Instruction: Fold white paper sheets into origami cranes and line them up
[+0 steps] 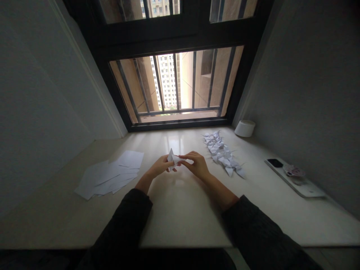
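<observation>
A small folded piece of white paper (172,158) is held just above the pale tabletop (180,202), in the middle of the view. My left hand (161,166) pinches its left side with the fingers closed around it. My right hand (197,163) grips its right side, fingertips pressed on a fold. Both forearms wear dark sleeves.
A fan of flat white sheets (109,175) lies to the left. A row of several folded paper figures (223,153) runs back on the right. A white round container (244,128) stands by the window, and a white tablet-like device with a sticker (295,177) lies far right.
</observation>
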`<state>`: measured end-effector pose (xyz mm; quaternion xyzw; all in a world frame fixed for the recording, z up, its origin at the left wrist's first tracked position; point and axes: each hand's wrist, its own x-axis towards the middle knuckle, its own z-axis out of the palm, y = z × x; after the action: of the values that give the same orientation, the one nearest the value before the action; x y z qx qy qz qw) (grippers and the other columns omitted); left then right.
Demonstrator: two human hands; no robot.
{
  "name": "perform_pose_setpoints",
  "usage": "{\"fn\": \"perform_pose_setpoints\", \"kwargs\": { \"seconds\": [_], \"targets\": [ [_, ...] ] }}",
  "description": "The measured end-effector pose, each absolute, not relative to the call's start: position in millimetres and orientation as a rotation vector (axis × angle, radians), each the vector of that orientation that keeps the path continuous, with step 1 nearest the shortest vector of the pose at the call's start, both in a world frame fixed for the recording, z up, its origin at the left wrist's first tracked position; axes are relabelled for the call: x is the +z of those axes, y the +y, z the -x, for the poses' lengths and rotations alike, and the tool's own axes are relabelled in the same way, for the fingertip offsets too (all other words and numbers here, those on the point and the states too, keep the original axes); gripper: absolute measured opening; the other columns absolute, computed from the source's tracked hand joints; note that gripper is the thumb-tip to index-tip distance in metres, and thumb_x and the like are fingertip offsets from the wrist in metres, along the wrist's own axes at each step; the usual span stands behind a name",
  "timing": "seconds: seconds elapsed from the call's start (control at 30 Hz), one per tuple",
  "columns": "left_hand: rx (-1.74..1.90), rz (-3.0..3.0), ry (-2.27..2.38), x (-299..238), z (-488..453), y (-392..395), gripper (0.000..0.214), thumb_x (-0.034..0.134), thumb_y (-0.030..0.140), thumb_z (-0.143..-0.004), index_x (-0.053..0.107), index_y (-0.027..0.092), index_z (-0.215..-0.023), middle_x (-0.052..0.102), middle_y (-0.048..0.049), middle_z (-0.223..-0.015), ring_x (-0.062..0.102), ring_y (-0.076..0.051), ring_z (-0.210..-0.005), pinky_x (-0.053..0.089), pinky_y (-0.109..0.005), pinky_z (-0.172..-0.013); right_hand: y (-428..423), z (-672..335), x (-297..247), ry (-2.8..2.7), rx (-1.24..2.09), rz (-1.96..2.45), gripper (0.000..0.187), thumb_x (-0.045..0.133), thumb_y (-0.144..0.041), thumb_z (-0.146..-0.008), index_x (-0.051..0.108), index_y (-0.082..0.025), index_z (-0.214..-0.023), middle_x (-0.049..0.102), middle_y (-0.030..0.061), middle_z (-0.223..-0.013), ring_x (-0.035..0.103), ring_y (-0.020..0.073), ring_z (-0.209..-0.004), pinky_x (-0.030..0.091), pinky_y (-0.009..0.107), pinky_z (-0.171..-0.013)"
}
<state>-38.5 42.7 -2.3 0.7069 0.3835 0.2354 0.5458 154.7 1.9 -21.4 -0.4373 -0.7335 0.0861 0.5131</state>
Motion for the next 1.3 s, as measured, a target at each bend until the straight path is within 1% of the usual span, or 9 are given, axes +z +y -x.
{"fn": "perform_pose_setpoints", "kwargs": {
  "seconds": [0.2, 0.3, 0.43, 0.57, 0.67, 0.8, 0.9, 1.07, 1.3],
  "targets": [
    [0.543, -1.645, 1.002, -7.0, 33.5, 43.5, 0.04, 0.045, 0.022, -0.075, 0.054, 0.012, -0.113, 0.07, -0.0125, -0.093, 0.067, -0.016, -0.065, 0.036, -0.018, -0.047, 1.8, -155.5, -22.8, -1.87, -0.026, 1.088, 0.02, 0.062, -0.037, -0.08, 0.071, -0.028, -0.096, 0.071, 0.0024, -0.077, 0.059, 0.0165, -0.071, 0.042, 0.03, -0.069],
    [0.589, -1.658, 1.039, -9.4, 30.9, 41.9, 0.041, 0.046, 0.02, -0.075, 0.054, 0.012, -0.114, 0.07, -0.011, -0.094, 0.067, -0.016, -0.065, 0.037, -0.018, -0.047, 0.3, -155.2, -21.6, -1.904, -0.103, 1.096, 0.019, 0.06, -0.034, -0.083, 0.071, -0.029, -0.097, 0.071, 0.0018, -0.077, 0.058, 0.0167, -0.072, 0.041, 0.03, -0.07],
    [0.794, -1.766, 1.074, -13.7, 30.2, 40.6, 0.055, 0.059, 0.025, -0.073, 0.048, 0.015, -0.126, 0.067, -0.0098, -0.101, 0.066, -0.017, -0.075, 0.045, -0.021, -0.054, 0.5, -156.1, -22.4, -1.85, -0.14, 1.156, 0.018, 0.059, -0.032, -0.083, 0.071, -0.027, -0.096, 0.072, 0.0023, -0.078, 0.058, 0.0172, -0.074, 0.04, 0.03, -0.071],
    [0.993, -1.902, 1.13, -11.1, 31.7, 38.9, 0.076, 0.071, 0.034, -0.067, 0.039, 0.025, -0.135, 0.065, -0.0079, -0.107, 0.064, -0.018, -0.082, 0.051, -0.029, -0.068, 2.4, -157.9, -23.6, -1.837, -0.174, 1.205, 0.019, 0.059, -0.032, -0.083, 0.07, -0.027, -0.097, 0.072, 0.0019, -0.079, 0.058, 0.0179, -0.075, 0.04, 0.031, -0.071],
    [1.039, -1.983, 1.147, -5.6, 31.8, 35.5, 0.062, 0.069, 0.039, -0.07, 0.05, 0.029, -0.128, 0.065, -0.0059, -0.11, 0.064, -0.02, -0.088, 0.052, -0.031, -0.075, 2.5, -157.8, -23.4, -1.863, -0.205, 1.214, 0.019, 0.058, -0.033, -0.084, 0.07, -0.028, -0.098, 0.072, 0.0012, -0.079, 0.057, 0.0181, -0.076, 0.039, 0.031, -0.071],
    [1.018, -2.108, 1.281, -0.6, 30.6, 29.7, 0.039, 0.066, 0.043, -0.073, 0.065, 0.03, -0.109, 0.069, -0.0044, -0.103, 0.065, -0.021, -0.084, 0.052, -0.032, -0.073, 0.9, -156.5, -22.7, -1.888, -0.238, 1.212, 0.019, 0.056, -0.031, -0.085, 0.069, -0.027, -0.099, 0.072, 0.0009, -0.08, 0.057, 0.018, -0.076, 0.038, 0.032, -0.071],
    [1.016, -2.159, 1.349, 0.0, 30.0, 27.8, 0.036, 0.066, 0.043, -0.073, 0.067, 0.031, -0.107, 0.071, -0.0039, -0.093, 0.066, -0.022, -0.08, 0.052, -0.032, -0.07, 0.0, -155.9, -22.3, -1.896, -0.257, 1.206, 0.019, 0.056, -0.029, -0.085, 0.069, -0.027, -0.098, 0.072, 0.0008, -0.079, 0.057, 0.018, -0.076, 0.037, 0.031, -0.071],
    [1.079, -2.004, 1.264, -2.9, 29.1, 31.9, 0.036, 0.066, 0.04, -0.072, 0.068, 0.026, -0.105, 0.072, -0.0053, -0.091, 0.067, -0.021, -0.078, 0.054, -0.031, -0.07, -0.8, -154.9, -20.2, -1.903, -0.278, 1.18, 0.018, 0.056, -0.029, -0.085, 0.069, -0.027, -0.097, 0.072, 0.0004, -0.08, 0.057, 0.0175, -0.076, 0.037, 0.031, -0.07],
    [1.107, -1.793, 1.072, -8.3, 25.8, 36.9, 0.037, 0.066, 0.036, -0.072, 0.068, 0.018, -0.104, 0.069, -0.0082, -0.103, 0.067, -0.022, -0.088, 0.052, -0.032, -0.08, -4.8, -153.3, -15.3, -1.871, -0.297, 1.128, 0.018, 0.055, -0.028, -0.086, 0.069, -0.027, -0.096, 0.072, -0.0006, -0.082, 0.056, 0.0166, -0.076, 0.037, 0.03, -0.07]
  ]
}}
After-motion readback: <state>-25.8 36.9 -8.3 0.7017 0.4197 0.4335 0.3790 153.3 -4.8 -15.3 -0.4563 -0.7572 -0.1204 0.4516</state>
